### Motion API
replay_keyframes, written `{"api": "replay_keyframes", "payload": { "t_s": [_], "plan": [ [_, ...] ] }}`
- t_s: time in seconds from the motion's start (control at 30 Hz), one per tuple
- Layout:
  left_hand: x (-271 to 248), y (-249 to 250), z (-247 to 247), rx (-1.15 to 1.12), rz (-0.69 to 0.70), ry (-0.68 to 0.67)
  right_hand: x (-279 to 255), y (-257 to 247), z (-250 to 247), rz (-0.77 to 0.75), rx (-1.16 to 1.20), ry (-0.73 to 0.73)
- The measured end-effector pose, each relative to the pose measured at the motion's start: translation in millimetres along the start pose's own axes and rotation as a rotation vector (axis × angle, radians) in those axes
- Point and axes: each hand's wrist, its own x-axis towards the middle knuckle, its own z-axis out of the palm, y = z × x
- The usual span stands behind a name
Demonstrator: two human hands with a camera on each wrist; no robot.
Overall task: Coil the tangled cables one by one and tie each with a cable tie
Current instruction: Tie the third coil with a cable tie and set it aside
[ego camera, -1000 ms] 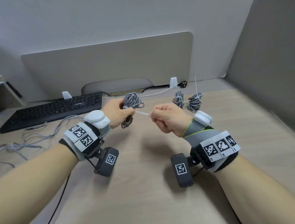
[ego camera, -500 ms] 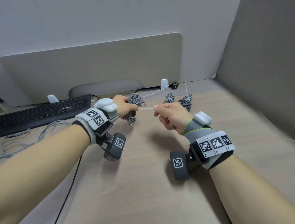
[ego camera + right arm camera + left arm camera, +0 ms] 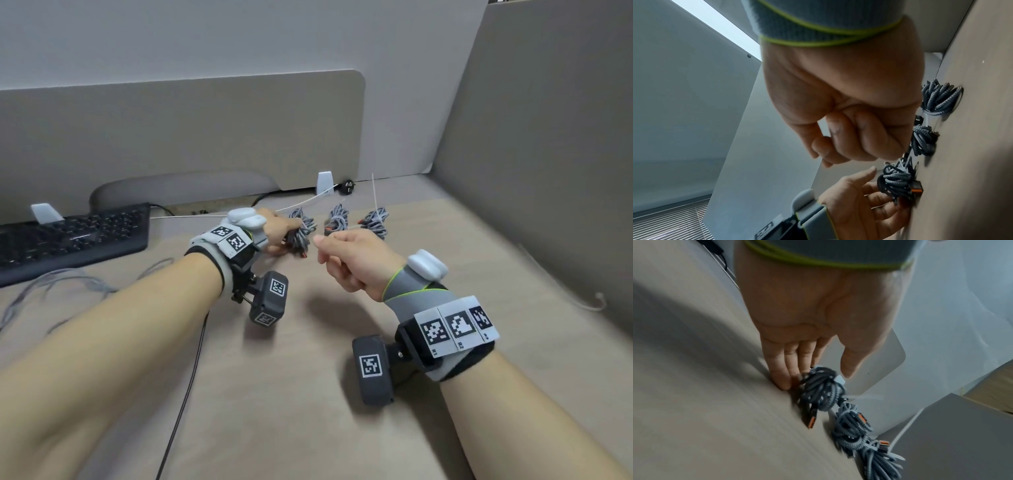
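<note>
A grey braided cable bundle with a white tie round it lies on the desk, leftmost in a row of three. My left hand is beside it with fingers straight and tips on the desk, thumb apart. My right hand hovers just right of the bundle, fingers curled, with nothing seen in them. The tie's tail sticks out free.
Two tied bundles lie to the right, one with an upright tie tail. A black keyboard and loose grey cables are at the left. A thin black cord crosses the desk. A partition closes the right side.
Both hands moved away from me toward the tied bundles. The left hand set the bundle on the desk and opened. The right hand no longer pinches the tie tail.
</note>
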Motion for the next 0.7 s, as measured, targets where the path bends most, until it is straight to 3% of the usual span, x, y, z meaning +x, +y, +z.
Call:
{"api": "replay_keyframes", "payload": {
  "t_s": [0.17,0.53,0.7],
  "plan": [
    [-35.6,-18.6,-40.0,-0.092,-0.022,-0.074,-1.0,-2.3,15.7,0.008,0.007,-0.034],
    [-138.7,-84.0,-180.2,0.251,-0.013,0.287,5.8,-29.6,122.1,-0.089,-0.472,-0.247],
    [-160.2,-116.2,-212.2,0.432,-0.074,0.298,6.2,-29.3,168.1,-0.13,-0.629,-0.365]
  ]
}}
